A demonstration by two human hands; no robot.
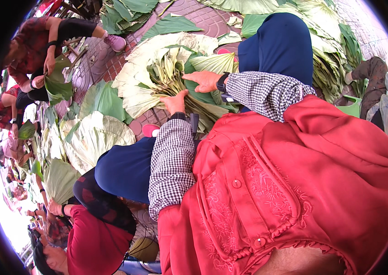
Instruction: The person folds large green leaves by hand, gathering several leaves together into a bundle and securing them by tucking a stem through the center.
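A layered pile of large, pale dried leaves [135,74] lies on the paving before me, its edges spread like a fan. Folded leaf stems and bases [171,77] bunch together at its middle. My left hand [175,102] rests at the near side of this bunch, fingers curled against it; whether it grips any leaf is unclear. To the right, my right hand [202,80] is held over green leaves with its index finger stretched towards the bunch, and nothing shows in its grasp. A yellowish-green folded leaf [214,63] lies just beyond my right hand.
More leaf stacks lie at left [96,137] and upper right [328,51]. Co-workers sit along the left, one holding a green leaf [58,82], another nearby a pale leaf [59,180]. A green plastic stool or container [352,106] and another person's leg [374,82] are at right.
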